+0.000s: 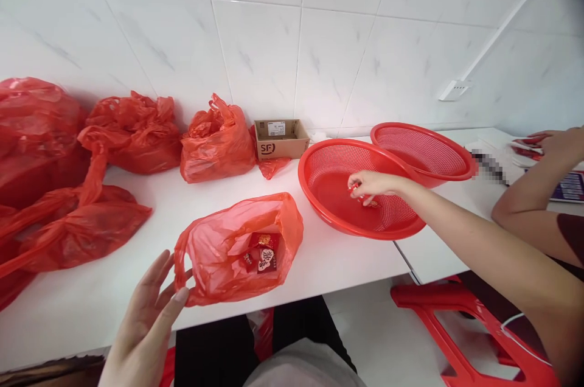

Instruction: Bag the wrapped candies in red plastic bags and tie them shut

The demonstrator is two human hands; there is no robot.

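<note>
An open red plastic bag [214,241] lies on the white table in front of me, its mouth facing up. Inside it are a few small packets, among them a dark one with white lettering [267,260]. My left hand [152,308] has its fingers spread at the bag's left edge, beside the handle loop. Over the front red basket [319,210], my right hand [371,187] has its fingers closed around small red and white packets. A few more small items lie in the basket just under that hand.
Filled red bags [218,146] stand along the back and left of the table, beside a cardboard box [283,146]. A second red basket [422,143] sits behind the first. At the right are another person's arm [529,186] and a red stool [438,320].
</note>
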